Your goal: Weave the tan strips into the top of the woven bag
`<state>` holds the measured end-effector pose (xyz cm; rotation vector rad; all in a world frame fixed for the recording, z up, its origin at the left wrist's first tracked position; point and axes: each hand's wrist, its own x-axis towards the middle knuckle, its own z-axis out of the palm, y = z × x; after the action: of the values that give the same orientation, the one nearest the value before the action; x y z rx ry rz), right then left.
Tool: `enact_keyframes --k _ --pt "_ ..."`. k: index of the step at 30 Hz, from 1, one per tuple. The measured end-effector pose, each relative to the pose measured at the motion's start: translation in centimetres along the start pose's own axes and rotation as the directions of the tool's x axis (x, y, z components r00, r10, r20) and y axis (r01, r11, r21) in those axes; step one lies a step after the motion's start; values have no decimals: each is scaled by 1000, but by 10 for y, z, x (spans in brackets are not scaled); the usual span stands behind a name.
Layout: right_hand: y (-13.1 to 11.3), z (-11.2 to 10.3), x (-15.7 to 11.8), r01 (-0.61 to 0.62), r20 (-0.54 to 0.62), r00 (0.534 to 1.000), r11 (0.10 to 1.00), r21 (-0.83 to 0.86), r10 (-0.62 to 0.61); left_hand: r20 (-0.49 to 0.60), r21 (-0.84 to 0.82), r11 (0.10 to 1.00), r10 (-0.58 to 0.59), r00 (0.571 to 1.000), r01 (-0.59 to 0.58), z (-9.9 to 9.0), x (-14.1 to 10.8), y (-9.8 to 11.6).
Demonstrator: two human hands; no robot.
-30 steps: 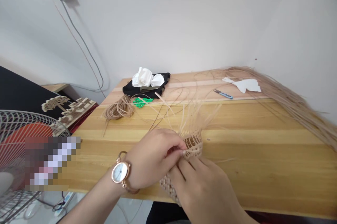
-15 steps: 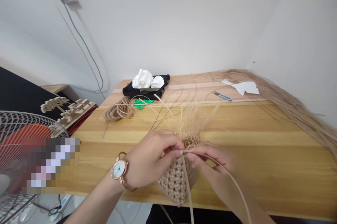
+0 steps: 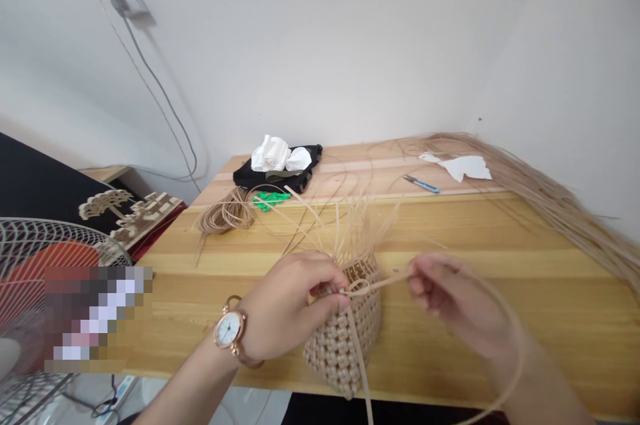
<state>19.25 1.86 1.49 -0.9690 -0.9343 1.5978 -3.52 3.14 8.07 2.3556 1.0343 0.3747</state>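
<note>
A woven beige basket (image 3: 345, 345) stands near the table's front edge, loose strand ends fanning up from its far rim. My left hand (image 3: 305, 298), with a watch (image 3: 229, 330) on its wrist, pinches the near rim where a strand forms a small loop. Out to the right, my right hand (image 3: 450, 292) grips a beige weaving strand (image 3: 387, 280) that runs straight from that loop. The strand's tail curves down past my right wrist, blurred. Another flat strand (image 3: 361, 362) hangs down the basket's front.
At the back lie a black bag (image 3: 250, 175) with white tissue (image 3: 275, 155), a strand coil (image 3: 227, 212), a green item (image 3: 270, 200), thread snips (image 3: 423, 184) and white paper (image 3: 463, 167). Long strands (image 3: 545, 192) line the right side. A fan (image 3: 50, 265) stands left.
My right hand has moved right, away from the basket rim, drawing the strand out straight. My left hand keeps its pinch at the rim; more of the basket's right side shows.
</note>
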Motion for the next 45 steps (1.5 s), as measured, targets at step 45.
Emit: enact_keyframes --k 45 --pt "33 56 -11 -16 45 999 933 360 0 -23 -50 997 64 998 -65 2 5 1"
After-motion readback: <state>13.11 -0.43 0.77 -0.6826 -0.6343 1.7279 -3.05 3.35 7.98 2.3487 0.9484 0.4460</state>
